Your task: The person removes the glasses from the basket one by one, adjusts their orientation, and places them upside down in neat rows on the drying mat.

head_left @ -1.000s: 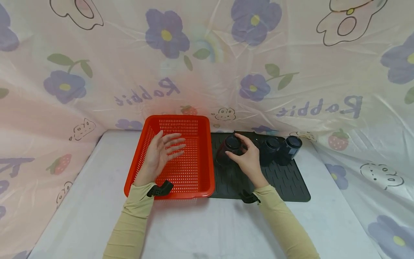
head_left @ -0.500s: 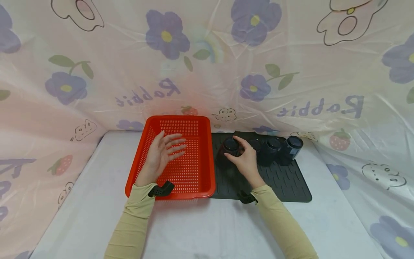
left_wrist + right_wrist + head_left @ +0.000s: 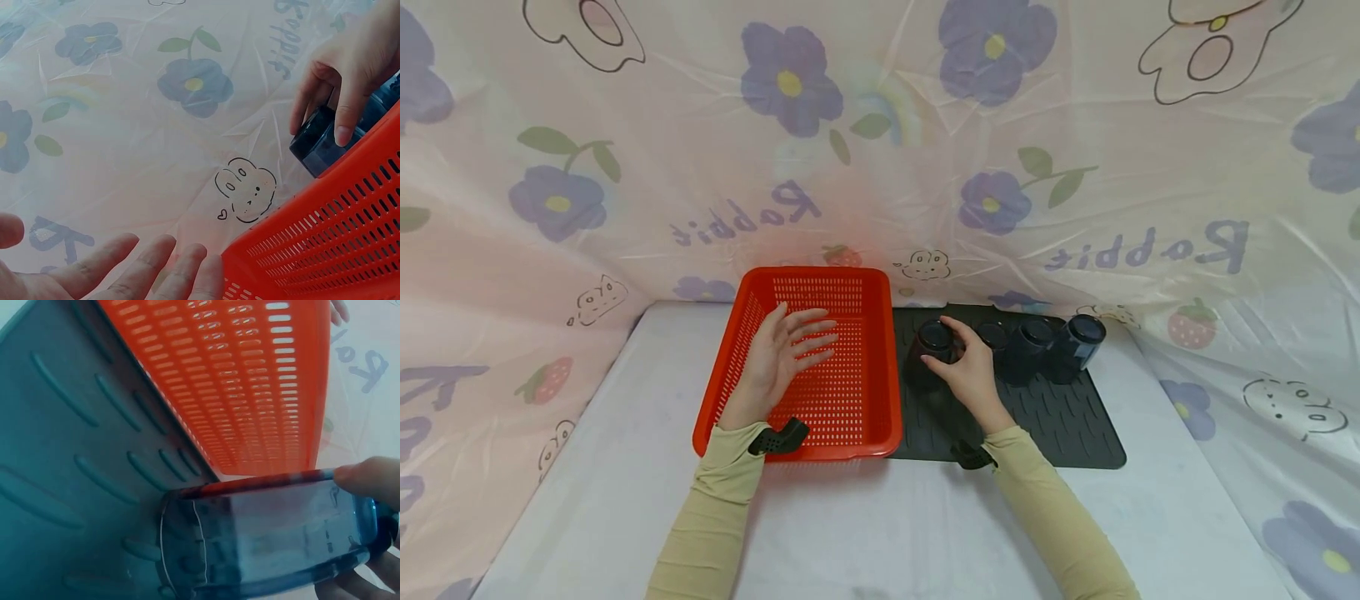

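Observation:
My right hand point(image 3: 970, 367) grips a dark blue drinking glass point(image 3: 931, 342) near its base, between thumb and fingers. The glass is upside down; in the right wrist view, its wide rim meets the dark ribbed drying mat point(image 3: 75, 506). Over the red plastic basket point(image 3: 891, 400), my left hand point(image 3: 770, 362) hovers with palm turned inward, fingers spread and nothing held. To the right of my right hand, three more dark glasses point(image 3: 1032, 350) stand inverted on the mat.
The basket has slotted walls and sits directly left of the mat, edge to edge. A white cloth covers the table point(image 3: 850, 525). Behind everything hangs a patterned curtain point(image 3: 880, 167) with flowers and rabbits, close to the back edges of basket and mat.
My right hand has moved slightly left and down with the glass, bringing it onto the mat, and another glass behind the hand shows more. My left hand has hardly moved.

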A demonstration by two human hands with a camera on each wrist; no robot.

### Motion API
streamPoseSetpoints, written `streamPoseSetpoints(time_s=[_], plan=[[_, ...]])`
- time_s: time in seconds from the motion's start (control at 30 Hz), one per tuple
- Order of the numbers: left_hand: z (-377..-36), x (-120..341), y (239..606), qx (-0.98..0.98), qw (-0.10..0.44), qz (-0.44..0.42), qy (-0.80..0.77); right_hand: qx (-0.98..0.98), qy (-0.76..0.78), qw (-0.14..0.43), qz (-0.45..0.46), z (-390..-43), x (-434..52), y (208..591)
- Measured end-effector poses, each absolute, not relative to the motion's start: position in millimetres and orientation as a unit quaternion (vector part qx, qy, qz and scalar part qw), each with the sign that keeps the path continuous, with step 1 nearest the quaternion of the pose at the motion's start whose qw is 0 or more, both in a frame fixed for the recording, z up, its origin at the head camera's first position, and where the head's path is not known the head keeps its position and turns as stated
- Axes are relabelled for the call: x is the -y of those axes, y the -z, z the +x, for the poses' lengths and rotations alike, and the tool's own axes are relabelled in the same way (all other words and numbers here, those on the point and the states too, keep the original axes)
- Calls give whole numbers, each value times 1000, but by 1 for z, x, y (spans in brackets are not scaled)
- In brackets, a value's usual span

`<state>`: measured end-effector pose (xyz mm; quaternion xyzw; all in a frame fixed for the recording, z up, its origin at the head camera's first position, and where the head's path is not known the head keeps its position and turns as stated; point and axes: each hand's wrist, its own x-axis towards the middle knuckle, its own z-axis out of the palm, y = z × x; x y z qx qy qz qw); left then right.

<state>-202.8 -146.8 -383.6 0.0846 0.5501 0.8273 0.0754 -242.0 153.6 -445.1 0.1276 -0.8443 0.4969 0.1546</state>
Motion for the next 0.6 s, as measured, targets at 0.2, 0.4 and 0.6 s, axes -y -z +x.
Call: streamPoseSetpoints(time_s=[0.2,0.4,0.6], plan=[[-203,147,382,-539,81,72,-835,849,-494,134,133,-244,-156,448],[-202,147,379,-533,81,66,-840,851,-492,109,150,-243,-160,447],[-200,149,377,-539,78,64,-836,847,-500,87,158,-239,-170,445]])
